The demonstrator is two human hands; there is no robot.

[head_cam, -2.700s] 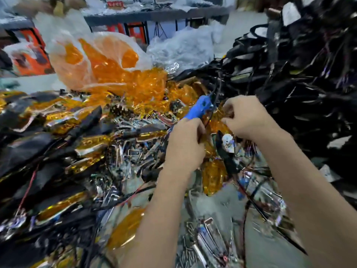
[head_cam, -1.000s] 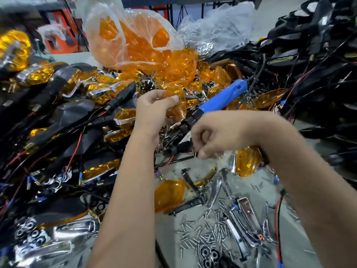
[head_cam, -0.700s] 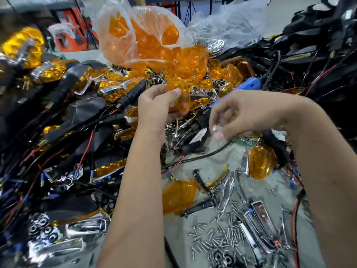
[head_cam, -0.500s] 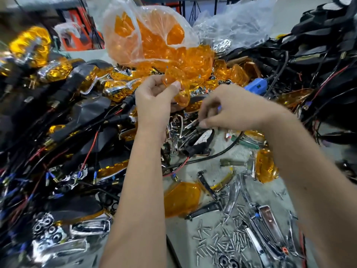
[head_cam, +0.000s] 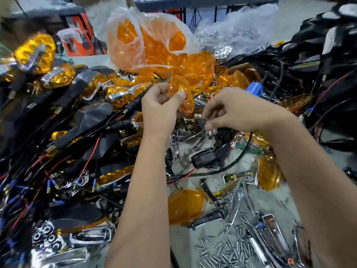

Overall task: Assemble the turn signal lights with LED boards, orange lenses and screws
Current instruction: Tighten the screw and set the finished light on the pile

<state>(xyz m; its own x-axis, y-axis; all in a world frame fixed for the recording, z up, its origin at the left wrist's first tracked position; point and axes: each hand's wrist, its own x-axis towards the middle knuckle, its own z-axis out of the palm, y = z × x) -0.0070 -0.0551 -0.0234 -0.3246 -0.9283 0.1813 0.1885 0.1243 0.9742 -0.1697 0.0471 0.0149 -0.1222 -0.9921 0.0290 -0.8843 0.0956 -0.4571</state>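
Head-worn view, close, angled downward

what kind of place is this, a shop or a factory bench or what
Probably a small assembly workbench for vehicle turn signals: a clear bag of orange lenses, loose screws on the table, and piles of wired black housings.

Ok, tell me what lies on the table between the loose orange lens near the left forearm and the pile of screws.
In the head view, a black curved housing piece lies between the orange lens and the screws.

Bright, even overhead light; soft shadows; glare on chrome parts (head_cam: 90, 237) near left and plastic bag (head_cam: 154, 35) far centre; motion blur far left; wide-angle bending at edges
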